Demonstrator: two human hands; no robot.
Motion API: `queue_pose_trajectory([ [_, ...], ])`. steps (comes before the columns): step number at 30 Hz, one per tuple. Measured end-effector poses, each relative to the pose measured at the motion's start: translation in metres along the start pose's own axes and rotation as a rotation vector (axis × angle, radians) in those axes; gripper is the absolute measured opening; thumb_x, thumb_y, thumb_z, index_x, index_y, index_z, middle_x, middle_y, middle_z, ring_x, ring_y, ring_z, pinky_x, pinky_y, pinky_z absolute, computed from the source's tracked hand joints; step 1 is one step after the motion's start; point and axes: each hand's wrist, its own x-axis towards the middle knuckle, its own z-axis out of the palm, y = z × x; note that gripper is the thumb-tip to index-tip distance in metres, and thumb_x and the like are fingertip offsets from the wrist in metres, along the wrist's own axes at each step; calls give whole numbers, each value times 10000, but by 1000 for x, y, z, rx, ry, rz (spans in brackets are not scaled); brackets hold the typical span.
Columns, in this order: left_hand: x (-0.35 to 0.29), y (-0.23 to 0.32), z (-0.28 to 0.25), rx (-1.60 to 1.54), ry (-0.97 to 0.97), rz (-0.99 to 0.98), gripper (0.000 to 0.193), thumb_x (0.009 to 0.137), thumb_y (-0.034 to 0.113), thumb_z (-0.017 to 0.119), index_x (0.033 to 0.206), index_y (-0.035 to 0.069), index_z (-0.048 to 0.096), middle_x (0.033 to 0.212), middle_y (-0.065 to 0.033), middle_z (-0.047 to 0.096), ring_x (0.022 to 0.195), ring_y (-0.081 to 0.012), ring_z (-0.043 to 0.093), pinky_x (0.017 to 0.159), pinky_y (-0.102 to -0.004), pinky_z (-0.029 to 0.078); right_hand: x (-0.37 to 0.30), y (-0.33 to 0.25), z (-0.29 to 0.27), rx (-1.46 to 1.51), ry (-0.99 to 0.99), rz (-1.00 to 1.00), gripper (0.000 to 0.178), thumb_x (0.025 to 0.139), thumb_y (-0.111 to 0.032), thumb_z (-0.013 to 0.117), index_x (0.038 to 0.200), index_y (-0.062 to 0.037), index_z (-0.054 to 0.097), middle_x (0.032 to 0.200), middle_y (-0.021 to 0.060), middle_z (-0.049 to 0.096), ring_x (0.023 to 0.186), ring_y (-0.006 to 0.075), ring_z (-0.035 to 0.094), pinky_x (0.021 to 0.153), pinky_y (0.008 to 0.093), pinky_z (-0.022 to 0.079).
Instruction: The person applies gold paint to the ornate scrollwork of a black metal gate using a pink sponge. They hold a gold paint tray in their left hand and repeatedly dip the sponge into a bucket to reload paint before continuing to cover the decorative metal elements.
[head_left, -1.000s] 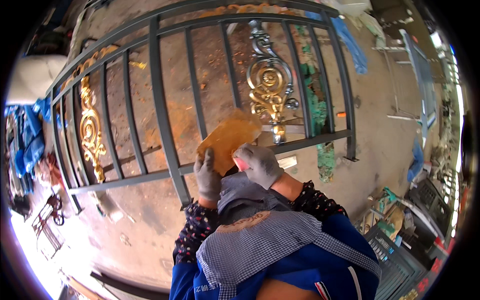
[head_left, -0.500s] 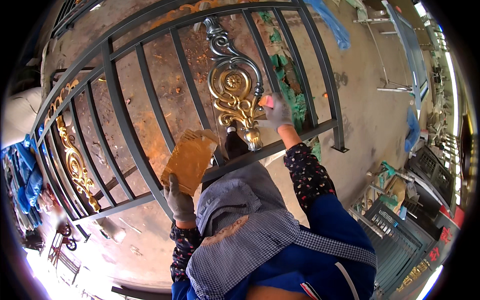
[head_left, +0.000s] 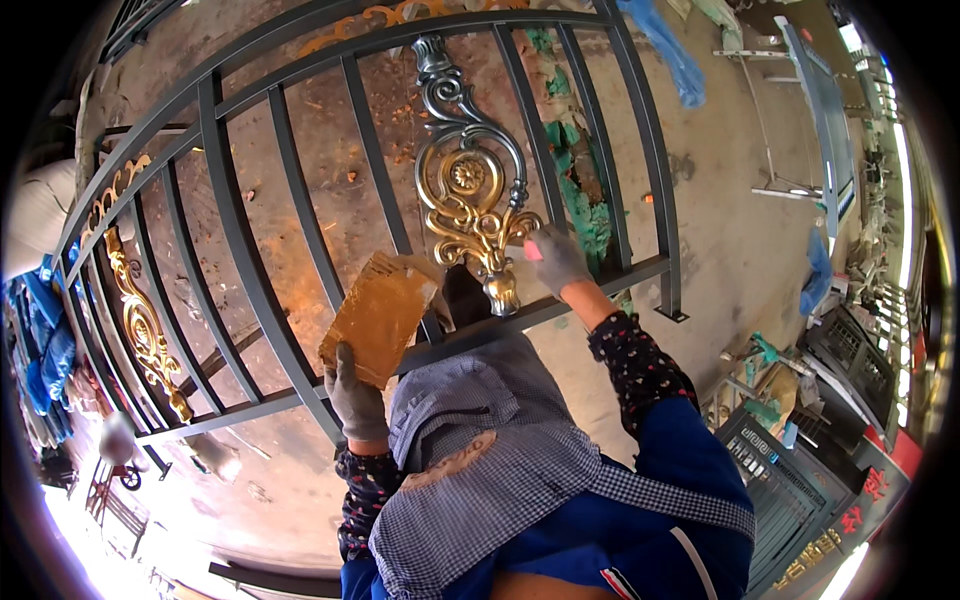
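Note:
My gloved left hand is closed on the lower end of a piece of cardboard smeared with gold paint. In my gloved right hand is a small pink sponge, pinched just right of the ornament's lower end. That scrolled metal ornament is set between the bars of a dark grey railing. Its lower scrolls and rosette are gold, while much of its upper part is silver-grey. A second scrolled ornament, mostly gold, sits farther left in the same railing.
Orange-gold scrollwork runs along the railing's far edge. Green torn material and blue plastic sheeting lie on the floor beyond. At right are a blue-grey frame and dark metal panels. Blue cloth hangs at far left.
My right hand has moved down slightly with the sponge, staying beside the ornament's lower scrolls. My left hand keeps hold of the cardboard in nearly the same place. The view has shifted a little.

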Motion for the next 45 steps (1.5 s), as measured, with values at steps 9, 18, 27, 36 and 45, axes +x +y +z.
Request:
queue_pose_trajectory([
  [9, -6, 3, -3, 3, -2, 4, 447, 994, 281, 543, 1325, -5, 453, 1258, -143, 562, 1131, -266, 600, 902, -365, 545, 4, -36, 7, 19, 148, 53, 250, 787, -162, 681, 1010, -82, 603, 1015, 151, 626, 934, 388, 623, 799, 460, 508],
  [18, -6, -4, -12, 17, -12, 0, 440, 985, 265, 564, 1315, -8, 466, 1259, -140, 570, 1120, -263, 609, 892, -355, 550, 40, -39, -8, 13, 106, -103, 244, 814, -158, 627, 1042, -86, 580, 1045, 150, 624, 929, 378, 628, 787, 465, 509],
  [27, -15, 1, -26, 6, -4, 22, 407, 985, 224, 563, 1315, -2, 485, 1248, -131, 582, 1099, -259, 620, 895, -359, 544, 48, -16, -20, -30, 144, 70, 281, 797, -154, 666, 1054, -73, 585, 1037, 173, 633, 964, 385, 617, 809, 461, 499],
  [36, -11, 7, -30, -12, 1, 16, 404, 981, 213, 570, 1315, 1, 487, 1252, -123, 577, 1128, -256, 603, 916, -371, 533, 26, -7, -2, -57, 94, 164, 247, 780, -171, 641, 997, -71, 583, 997, 186, 638, 976, 390, 612, 826, 469, 489],
  [45, -12, 14, -36, 19, -13, 29, 412, 985, 252, 563, 1301, -3, 491, 1238, -123, 586, 1099, -251, 619, 890, -351, 542, 23, 0, -6, -7, 296, 139, 269, 781, -214, 669, 992, -67, 592, 993, 197, 641, 914, 402, 623, 781, 475, 500],
])
